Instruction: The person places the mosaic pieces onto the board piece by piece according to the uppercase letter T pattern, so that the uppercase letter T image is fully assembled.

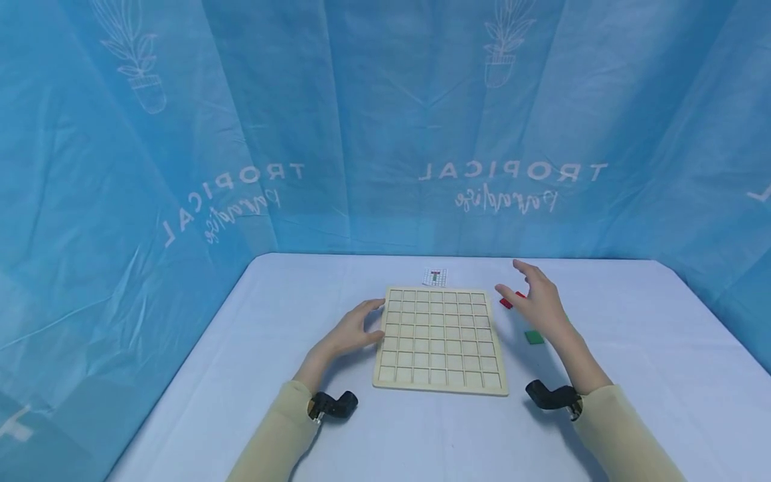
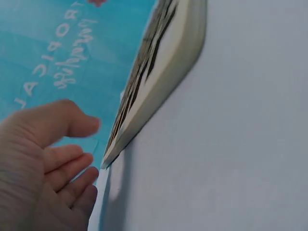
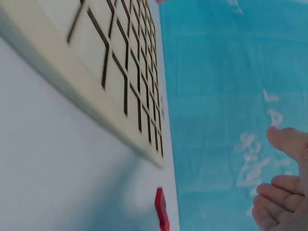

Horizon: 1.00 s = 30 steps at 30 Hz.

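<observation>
A pale wooden board (image 1: 438, 340) with a grid of square cells lies flat on the white table. My left hand (image 1: 352, 329) is at the board's left edge, its thumb and fingers spread apart; whether they touch the edge I cannot tell. In the left wrist view that hand (image 2: 53, 154) holds nothing. My right hand (image 1: 539, 304) hovers above the table to the right of the board, thumb and fingers apart and nothing between them. Red tiles (image 1: 506, 303) lie just beyond the board's right edge, partly hidden by it. A green tile (image 1: 534, 337) lies beside the right forearm.
A small printed card (image 1: 435, 277) with a grid and a coloured T shape lies behind the board. Blue curtains (image 1: 385, 120) with white lettering hang behind and at the sides of the white-covered table (image 1: 289, 294). Each wrist wears a black camera mount (image 1: 337, 405).
</observation>
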Each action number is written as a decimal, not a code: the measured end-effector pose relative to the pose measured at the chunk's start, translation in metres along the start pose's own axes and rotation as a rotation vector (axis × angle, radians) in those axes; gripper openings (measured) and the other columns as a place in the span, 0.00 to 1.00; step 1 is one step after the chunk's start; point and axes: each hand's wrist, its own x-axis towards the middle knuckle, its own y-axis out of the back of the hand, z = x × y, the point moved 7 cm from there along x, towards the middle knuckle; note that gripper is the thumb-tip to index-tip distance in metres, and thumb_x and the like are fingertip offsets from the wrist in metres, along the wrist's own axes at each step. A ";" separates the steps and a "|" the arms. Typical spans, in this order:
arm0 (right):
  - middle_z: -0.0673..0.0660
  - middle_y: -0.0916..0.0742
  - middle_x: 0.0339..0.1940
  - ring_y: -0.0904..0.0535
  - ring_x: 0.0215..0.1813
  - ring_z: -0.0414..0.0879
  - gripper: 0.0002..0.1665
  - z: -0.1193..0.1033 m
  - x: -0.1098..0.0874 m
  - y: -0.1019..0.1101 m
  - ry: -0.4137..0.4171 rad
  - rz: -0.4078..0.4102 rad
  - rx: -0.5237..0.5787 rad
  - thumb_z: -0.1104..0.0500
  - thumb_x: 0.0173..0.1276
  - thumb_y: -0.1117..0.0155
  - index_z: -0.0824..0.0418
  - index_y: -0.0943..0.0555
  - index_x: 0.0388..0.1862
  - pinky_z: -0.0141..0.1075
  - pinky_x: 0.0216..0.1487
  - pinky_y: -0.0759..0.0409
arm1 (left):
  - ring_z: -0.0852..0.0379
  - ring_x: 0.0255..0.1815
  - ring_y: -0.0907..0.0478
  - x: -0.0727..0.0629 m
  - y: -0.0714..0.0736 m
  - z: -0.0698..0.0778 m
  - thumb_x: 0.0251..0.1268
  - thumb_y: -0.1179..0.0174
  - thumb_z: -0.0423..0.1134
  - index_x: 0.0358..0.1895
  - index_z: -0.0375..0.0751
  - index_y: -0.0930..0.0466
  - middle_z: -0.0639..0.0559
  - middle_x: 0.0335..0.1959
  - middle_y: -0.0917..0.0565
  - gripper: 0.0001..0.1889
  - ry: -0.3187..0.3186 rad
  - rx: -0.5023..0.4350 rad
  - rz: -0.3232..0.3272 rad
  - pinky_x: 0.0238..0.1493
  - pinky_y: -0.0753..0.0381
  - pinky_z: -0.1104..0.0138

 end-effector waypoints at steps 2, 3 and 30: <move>0.66 0.31 0.67 0.34 0.64 0.64 0.44 0.019 0.004 -0.001 -0.034 0.029 0.003 0.40 0.63 0.38 0.65 0.36 0.69 0.60 0.51 0.25 | 0.45 0.70 0.42 -0.001 -0.004 -0.005 0.57 0.37 0.37 0.69 0.35 0.40 0.42 0.68 0.35 0.36 0.005 -0.002 -0.002 0.69 0.42 0.54; 0.65 0.30 0.67 0.34 0.63 0.64 0.44 0.028 0.005 -0.002 -0.042 0.036 0.010 0.39 0.63 0.38 0.64 0.36 0.69 0.60 0.51 0.25 | 0.45 0.70 0.42 -0.001 -0.005 -0.006 0.57 0.37 0.37 0.69 0.35 0.39 0.42 0.68 0.35 0.36 0.002 -0.004 0.001 0.70 0.43 0.54; 0.71 0.25 0.60 0.33 0.62 0.66 0.27 0.078 0.002 -0.019 -0.203 -0.045 -0.016 0.59 0.68 0.40 0.69 0.30 0.63 0.58 0.57 0.28 | 0.47 0.70 0.41 -0.003 -0.009 -0.006 0.56 0.38 0.35 0.69 0.35 0.38 0.42 0.67 0.34 0.35 -0.024 0.003 0.004 0.70 0.43 0.57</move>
